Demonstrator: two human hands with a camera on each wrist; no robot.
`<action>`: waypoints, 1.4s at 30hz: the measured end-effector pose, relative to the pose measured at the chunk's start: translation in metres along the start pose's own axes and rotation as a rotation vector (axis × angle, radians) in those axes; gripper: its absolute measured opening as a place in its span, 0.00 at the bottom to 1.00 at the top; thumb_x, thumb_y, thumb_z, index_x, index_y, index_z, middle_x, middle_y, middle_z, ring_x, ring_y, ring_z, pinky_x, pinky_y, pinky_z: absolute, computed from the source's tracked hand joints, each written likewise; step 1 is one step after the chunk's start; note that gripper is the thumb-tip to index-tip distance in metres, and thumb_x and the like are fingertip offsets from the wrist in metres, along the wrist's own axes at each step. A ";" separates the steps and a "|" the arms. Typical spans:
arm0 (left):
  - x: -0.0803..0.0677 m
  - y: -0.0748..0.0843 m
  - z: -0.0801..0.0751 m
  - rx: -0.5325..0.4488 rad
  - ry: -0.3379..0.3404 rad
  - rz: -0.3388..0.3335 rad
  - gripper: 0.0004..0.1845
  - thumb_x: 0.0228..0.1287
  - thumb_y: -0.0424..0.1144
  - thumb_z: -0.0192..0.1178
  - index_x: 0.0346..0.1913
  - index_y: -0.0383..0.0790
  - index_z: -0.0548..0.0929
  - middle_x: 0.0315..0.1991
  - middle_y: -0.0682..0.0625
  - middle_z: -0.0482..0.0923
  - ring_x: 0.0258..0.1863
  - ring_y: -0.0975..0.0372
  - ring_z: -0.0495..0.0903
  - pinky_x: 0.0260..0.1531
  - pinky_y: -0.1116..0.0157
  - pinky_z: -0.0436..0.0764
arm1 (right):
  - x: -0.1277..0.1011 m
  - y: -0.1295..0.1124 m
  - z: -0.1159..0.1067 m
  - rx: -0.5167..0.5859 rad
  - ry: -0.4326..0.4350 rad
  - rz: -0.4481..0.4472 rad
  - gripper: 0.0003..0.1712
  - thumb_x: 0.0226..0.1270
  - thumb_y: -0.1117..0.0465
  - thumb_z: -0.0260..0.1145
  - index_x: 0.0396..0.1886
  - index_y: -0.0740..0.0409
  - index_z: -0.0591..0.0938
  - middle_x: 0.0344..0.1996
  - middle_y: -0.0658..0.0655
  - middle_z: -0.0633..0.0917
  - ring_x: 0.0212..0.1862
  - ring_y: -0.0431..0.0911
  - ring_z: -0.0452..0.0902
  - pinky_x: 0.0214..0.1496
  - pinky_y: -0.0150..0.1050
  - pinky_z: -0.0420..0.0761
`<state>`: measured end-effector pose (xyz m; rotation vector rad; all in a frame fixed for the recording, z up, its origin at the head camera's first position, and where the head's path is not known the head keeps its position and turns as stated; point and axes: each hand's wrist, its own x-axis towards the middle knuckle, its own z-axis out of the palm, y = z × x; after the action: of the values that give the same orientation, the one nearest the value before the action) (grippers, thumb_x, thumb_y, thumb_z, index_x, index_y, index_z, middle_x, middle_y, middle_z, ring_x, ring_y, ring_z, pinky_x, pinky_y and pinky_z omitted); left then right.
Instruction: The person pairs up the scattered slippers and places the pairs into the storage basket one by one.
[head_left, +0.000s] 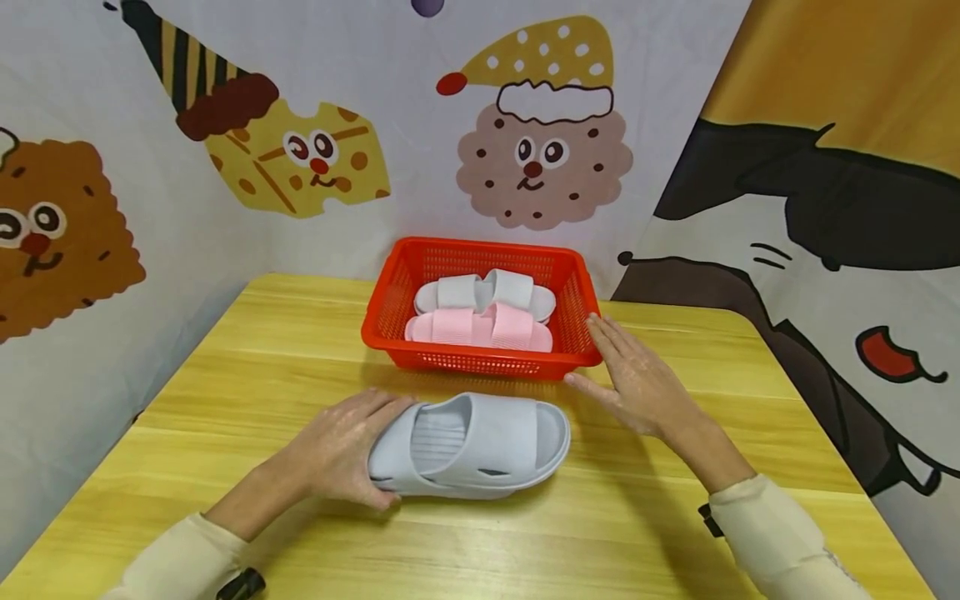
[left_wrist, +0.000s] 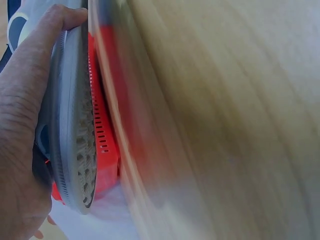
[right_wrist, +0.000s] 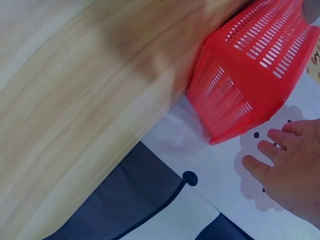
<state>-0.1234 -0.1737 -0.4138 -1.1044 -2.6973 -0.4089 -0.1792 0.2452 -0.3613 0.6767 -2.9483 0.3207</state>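
Note:
My left hand [head_left: 348,450] grips the heel end of a light grey slipper [head_left: 502,437], thumb on the near side and fingers on the far side. The slipper's open toe points right. In the left wrist view the edge and textured underside of the grey slipper [left_wrist: 75,125] show beside the left hand [left_wrist: 25,105]. My right hand [head_left: 637,379] has its fingers extended at the front right corner of a red plastic basket [head_left: 480,362]. Inside the basket, a pink slipper [head_left: 480,327] lies in front of a white slipper [head_left: 513,287].
The basket stands near the back of a wooden table [head_left: 315,542], just beyond the grey slipper. Behind the table hangs a cloth backdrop [head_left: 420,167] with cartoon prints, which also runs along both sides.

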 end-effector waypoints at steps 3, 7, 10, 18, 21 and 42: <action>0.000 0.001 0.000 0.003 0.009 0.001 0.64 0.25 0.69 0.76 0.70 0.38 0.72 0.57 0.47 0.76 0.58 0.47 0.77 0.61 0.46 0.74 | 0.003 0.003 0.000 0.003 -0.022 0.036 0.55 0.72 0.28 0.50 0.81 0.65 0.52 0.80 0.63 0.53 0.79 0.61 0.45 0.74 0.61 0.55; 0.001 0.002 -0.001 -0.004 0.008 0.001 0.63 0.26 0.69 0.76 0.70 0.38 0.72 0.57 0.47 0.76 0.59 0.47 0.77 0.62 0.46 0.73 | 0.007 0.006 0.000 -0.009 -0.031 0.052 0.55 0.72 0.29 0.49 0.81 0.65 0.53 0.79 0.64 0.54 0.78 0.62 0.45 0.74 0.61 0.54; 0.002 0.003 -0.002 -0.020 0.001 -0.001 0.63 0.27 0.68 0.77 0.71 0.39 0.71 0.57 0.48 0.75 0.59 0.48 0.76 0.64 0.47 0.71 | 0.009 0.008 0.002 -0.018 -0.031 0.052 0.54 0.73 0.29 0.49 0.80 0.66 0.54 0.79 0.65 0.54 0.78 0.63 0.45 0.75 0.61 0.54; 0.003 0.004 -0.003 -0.043 0.012 0.007 0.63 0.27 0.67 0.78 0.72 0.41 0.70 0.58 0.48 0.75 0.60 0.48 0.76 0.64 0.46 0.70 | 0.016 0.012 0.004 -0.039 -0.046 0.086 0.56 0.73 0.27 0.46 0.80 0.67 0.52 0.79 0.66 0.53 0.79 0.62 0.43 0.76 0.60 0.50; 0.003 0.004 -0.003 -0.039 0.024 0.016 0.63 0.26 0.67 0.78 0.71 0.40 0.70 0.58 0.48 0.75 0.60 0.48 0.76 0.64 0.46 0.70 | 0.017 0.013 0.005 -0.041 -0.049 0.089 0.55 0.73 0.28 0.45 0.80 0.68 0.53 0.79 0.66 0.53 0.79 0.62 0.43 0.76 0.59 0.49; 0.006 -0.004 -0.014 -0.055 0.024 0.006 0.62 0.29 0.65 0.79 0.72 0.40 0.69 0.60 0.47 0.75 0.58 0.51 0.76 0.66 0.46 0.68 | 0.016 0.014 0.010 0.013 -0.067 0.098 0.51 0.76 0.31 0.44 0.80 0.67 0.52 0.79 0.67 0.52 0.79 0.64 0.42 0.76 0.60 0.50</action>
<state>-0.1291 -0.1770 -0.3998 -1.1149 -2.6762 -0.4955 -0.2003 0.2484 -0.3715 0.5553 -3.0524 0.3316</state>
